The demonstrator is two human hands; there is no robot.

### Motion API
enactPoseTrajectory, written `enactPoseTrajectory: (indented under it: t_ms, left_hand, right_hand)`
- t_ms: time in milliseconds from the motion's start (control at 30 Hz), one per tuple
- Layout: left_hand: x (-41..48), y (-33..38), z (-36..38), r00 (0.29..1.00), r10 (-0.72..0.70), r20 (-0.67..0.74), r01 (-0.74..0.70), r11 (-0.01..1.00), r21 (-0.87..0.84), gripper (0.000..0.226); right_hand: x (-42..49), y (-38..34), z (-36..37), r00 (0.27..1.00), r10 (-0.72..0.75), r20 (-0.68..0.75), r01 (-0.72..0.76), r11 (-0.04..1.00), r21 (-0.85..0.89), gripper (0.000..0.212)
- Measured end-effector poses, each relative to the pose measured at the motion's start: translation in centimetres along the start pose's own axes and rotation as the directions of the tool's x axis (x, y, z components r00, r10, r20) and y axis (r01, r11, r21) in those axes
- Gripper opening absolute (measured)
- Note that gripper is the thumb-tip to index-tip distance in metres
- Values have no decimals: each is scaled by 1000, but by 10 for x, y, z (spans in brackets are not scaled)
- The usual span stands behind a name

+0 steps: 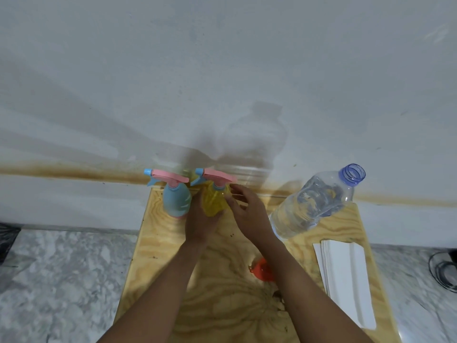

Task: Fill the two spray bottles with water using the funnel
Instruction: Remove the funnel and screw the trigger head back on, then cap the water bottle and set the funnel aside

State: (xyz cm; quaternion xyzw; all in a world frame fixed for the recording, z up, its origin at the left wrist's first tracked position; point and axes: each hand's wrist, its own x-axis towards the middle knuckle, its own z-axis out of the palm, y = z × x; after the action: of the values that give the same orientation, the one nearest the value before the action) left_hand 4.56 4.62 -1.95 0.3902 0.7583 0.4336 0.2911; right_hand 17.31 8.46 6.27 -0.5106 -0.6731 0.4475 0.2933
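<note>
Two spray bottles stand at the back of a wooden board point(158, 256), both with pink and blue trigger heads screwed on. The blue bottle point(176, 203) is on the left, the yellow bottle point(214, 203) just right of it. My left hand point(200, 220) wraps around the yellow bottle's lower body. My right hand point(248, 212) hovers just right of that bottle with fingers spread, its fingertips near the neck. An orange funnel point(263, 269) lies on the board, partly hidden behind my right forearm. A large clear water bottle point(314, 201) stands uncapped at the right.
A stack of white paper sheets point(346, 280) lies along the board's right side. The board rests on a marble floor point(61, 280) against a white wall point(222, 70). A dark cable point(442, 271) sits at the far right edge.
</note>
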Motion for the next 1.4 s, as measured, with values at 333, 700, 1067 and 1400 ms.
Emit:
enactPoseTrajectory:
  t_ms: [333,700,1067,1400]
  left_hand:
    - [-85,27,-8,991,-65,-118,53,993,-106,73]
    - [-132,190,27,951,302,69,-290,946,-147,82]
    - [-111,230,66,967,255,17,-251,961,-116,68]
    - [-104,223,64,961,275,20,-272,956,-109,60]
  right_hand:
    - [-80,15,-75,999,-46,-29,44,998,-52,20]
    - [-146,108,-149,976,186,-113,-211,938,-274,23]
    - [-156,168,-146,913,384,141,-254,802,-540,53]
    - [-149,180,-138,929,343,140,-202,786,-584,37]
